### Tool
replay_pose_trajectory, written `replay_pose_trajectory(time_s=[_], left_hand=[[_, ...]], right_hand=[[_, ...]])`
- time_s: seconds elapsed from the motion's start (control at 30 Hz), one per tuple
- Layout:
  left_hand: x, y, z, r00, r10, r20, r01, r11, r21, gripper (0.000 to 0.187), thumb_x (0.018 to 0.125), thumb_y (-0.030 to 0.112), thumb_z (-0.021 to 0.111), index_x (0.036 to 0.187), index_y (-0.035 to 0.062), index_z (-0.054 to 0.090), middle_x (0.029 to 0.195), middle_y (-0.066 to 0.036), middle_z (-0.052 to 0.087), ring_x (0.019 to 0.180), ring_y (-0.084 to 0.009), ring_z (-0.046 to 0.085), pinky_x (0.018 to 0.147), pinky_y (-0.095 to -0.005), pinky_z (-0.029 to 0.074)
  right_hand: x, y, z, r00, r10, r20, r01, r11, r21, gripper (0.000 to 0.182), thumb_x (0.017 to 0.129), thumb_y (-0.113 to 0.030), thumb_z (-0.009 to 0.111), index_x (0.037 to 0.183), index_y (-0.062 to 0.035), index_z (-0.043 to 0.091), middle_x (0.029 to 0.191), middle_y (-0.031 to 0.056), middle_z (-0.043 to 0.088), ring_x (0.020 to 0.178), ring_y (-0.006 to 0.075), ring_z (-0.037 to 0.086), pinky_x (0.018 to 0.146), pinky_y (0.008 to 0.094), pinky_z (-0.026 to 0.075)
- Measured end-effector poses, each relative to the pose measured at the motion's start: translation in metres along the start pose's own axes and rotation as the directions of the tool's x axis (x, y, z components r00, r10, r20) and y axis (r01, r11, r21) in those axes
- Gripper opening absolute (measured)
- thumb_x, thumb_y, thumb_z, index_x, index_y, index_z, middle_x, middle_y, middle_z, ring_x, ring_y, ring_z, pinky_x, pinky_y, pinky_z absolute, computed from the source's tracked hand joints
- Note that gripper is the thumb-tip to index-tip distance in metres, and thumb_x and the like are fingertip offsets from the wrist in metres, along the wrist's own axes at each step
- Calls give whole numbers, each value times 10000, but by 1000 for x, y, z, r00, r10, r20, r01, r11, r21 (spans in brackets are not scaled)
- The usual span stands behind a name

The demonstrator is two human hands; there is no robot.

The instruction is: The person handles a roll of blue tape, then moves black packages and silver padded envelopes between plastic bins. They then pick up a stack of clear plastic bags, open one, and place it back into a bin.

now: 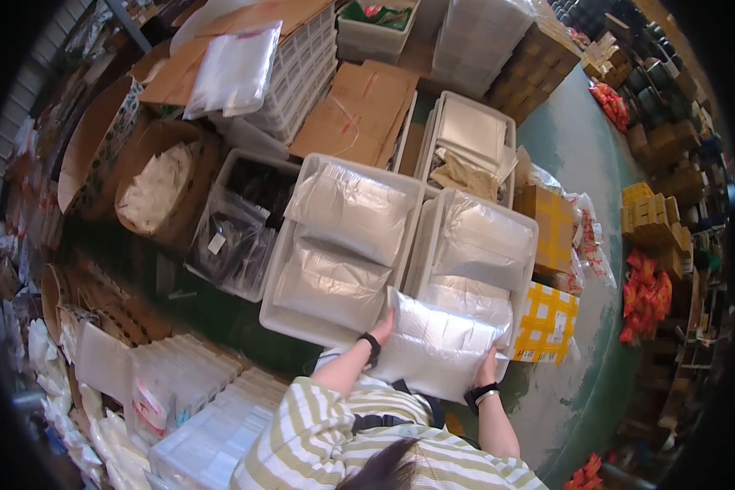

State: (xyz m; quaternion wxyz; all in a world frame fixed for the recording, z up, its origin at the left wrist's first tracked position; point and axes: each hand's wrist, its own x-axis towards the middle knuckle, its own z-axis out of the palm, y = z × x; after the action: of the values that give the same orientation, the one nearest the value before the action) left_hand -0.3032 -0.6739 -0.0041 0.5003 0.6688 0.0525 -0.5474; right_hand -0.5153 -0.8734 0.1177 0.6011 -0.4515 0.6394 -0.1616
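A silver padded foil bag point(437, 345) is held up in front of my body, over the near end of the right-hand white tub point(533, 245). My left hand point(382, 328) grips its left edge, and my right hand point(487, 371) grips its right edge; the fingers are partly hidden by the bag. More silver padded bags point(478, 237) lie in that tub just beyond my hands. Close beside it on the left, another white tub point(279, 317) holds similar silver bags point(353, 211) in two rows.
Farther off stands a tub of flat silver sheets point(469, 131). Yellow-taped cartons point(547, 322) border the right side. To the left are a bin of dark plastic-wrapped goods point(233, 237) and a carton of white packets point(159, 188). Clear plastic boxes point(212, 433) sit at lower left.
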Motion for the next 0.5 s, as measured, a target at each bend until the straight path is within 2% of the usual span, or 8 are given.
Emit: replay_pose_trajectory(time_s=[0.03,0.1,0.17,0.23,0.33,0.37,0.4,0.5], left_hand=[[9,-16,-15,995,85,-59,-89,995,-55,930,816,714,166,1268,-64,402,1327,-251,377,1287,-337,295,1054,-361,211],[18,-42,-60,999,16,-52,-23,991,-128,924,819,712,164,1268,-59,406,1315,-262,387,1276,-348,310,1045,-367,228],[40,-38,-119,999,-5,-54,-5,981,-193,918,821,709,162,1267,-54,409,1303,-272,396,1266,-359,324,1036,-373,245],[45,-35,-173,964,100,-246,-109,994,-22,883,827,700,159,1276,-15,418,1249,-276,451,1224,-375,376,1004,-387,289],[-31,57,-229,889,103,-447,7,971,238,834,839,676,166,1252,10,451,1193,-266,498,1164,-394,427,969,-410,325],[-30,58,-249,870,100,-483,28,968,251,813,843,667,171,1236,19,467,1180,-261,508,1148,-398,438,962,-416,331],[-26,58,-270,850,102,-518,46,963,264,792,847,657,176,1220,28,482,1166,-256,519,1133,-402,449,955,-422,337],[-24,77,-299,818,60,-573,128,950,283,743,855,634,188,1182,51,511,1137,-249,538,1092,-416,471,934,-440,351]], right_hand=[[-1,0,15,999,25,47,-26,999,30,644,899,-517,384,1179,50,504,1147,94,547,1032,196,505,899,306,377],[-19,-10,61,994,54,98,-56,998,17,659,893,-532,392,1213,37,473,1184,86,521,1068,190,477,921,320,362],[-43,-36,120,973,38,226,-22,997,-73,674,893,-550,368,1215,33,475,1176,98,534,1058,198,493,919,313,362],[-33,-21,166,955,65,290,-42,996,-83,689,896,-552,349,1223,44,466,1184,120,535,1066,207,497,927,308,355],[-25,5,244,934,129,333,-101,990,-99,694,902,-549,331,1216,55,470,1195,132,529,1078,219,495,934,311,349],[-18,23,263,927,161,339,-132,985,-107,695,903,-547,326,1212,58,473,1197,134,527,1081,223,494,936,313,347],[-9,40,282,902,248,353,-211,967,-139,751,860,-618,341,1261,10,438,1232,111,508,1108,225,480,950,323,350],[0,68,325,879,290,378,-255,957,-141,751,856,-625,339,1283,-11,419,1249,111,498,1120,230,476,963,328,340]])
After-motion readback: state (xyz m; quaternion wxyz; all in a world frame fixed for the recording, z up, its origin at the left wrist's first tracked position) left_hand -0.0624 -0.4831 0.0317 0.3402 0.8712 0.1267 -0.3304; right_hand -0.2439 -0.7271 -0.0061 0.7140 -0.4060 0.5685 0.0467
